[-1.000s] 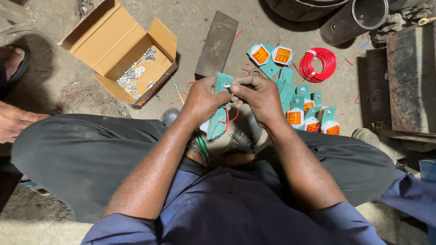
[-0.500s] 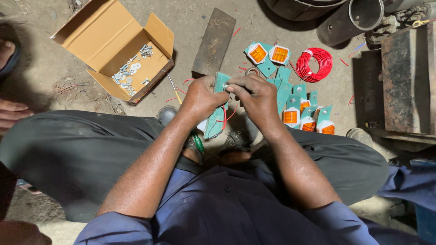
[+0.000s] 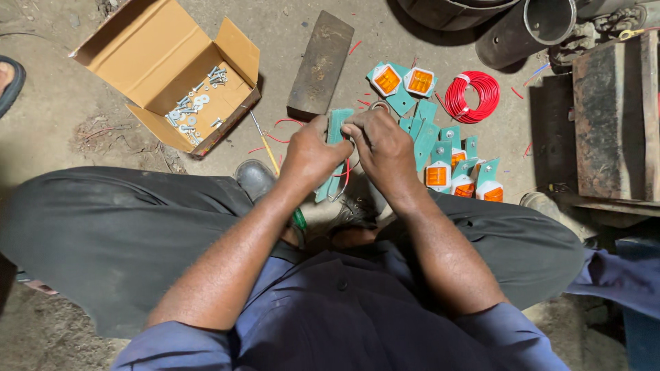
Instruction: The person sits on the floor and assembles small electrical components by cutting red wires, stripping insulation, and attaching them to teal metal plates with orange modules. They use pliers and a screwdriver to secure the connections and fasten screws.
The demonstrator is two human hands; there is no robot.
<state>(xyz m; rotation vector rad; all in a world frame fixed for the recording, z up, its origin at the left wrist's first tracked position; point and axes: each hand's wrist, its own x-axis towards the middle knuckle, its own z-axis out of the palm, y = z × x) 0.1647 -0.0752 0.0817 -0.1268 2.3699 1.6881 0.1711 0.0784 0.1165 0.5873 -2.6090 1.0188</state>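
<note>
Two hands meet at the middle of the frame over one green bracket (image 3: pixel 335 148), which stands on edge just above the person's lap. The left hand (image 3: pixel 313 152) is closed around the bracket's lower half, apparently to keep it steady, while the right hand (image 3: pixel 385 148) has its fingers curled in against the upper end, pinching something small there; what exactly sits between those fingertips is hidden, though a thin red wire (image 3: pixel 342 180) loops out below the hands and may be what is being worked. Just right of the hands lies a heap of green brackets with orange reflectors (image 3: pixel 450 172), close enough to reach without shifting, and two more orange reflectors (image 3: pixel 403 80) rest a little above it. A coil of red wire (image 3: pixel 471 96) sits at the upper right of that heap. At the upper left an open cardboard box (image 3: pixel 148 62) holds loose screws and washers (image 3: pixel 194 108). A flat metal bar (image 3: pixel 320 63) lies on the concrete floor (image 3: pixel 62 137) between box and reflectors.
</note>
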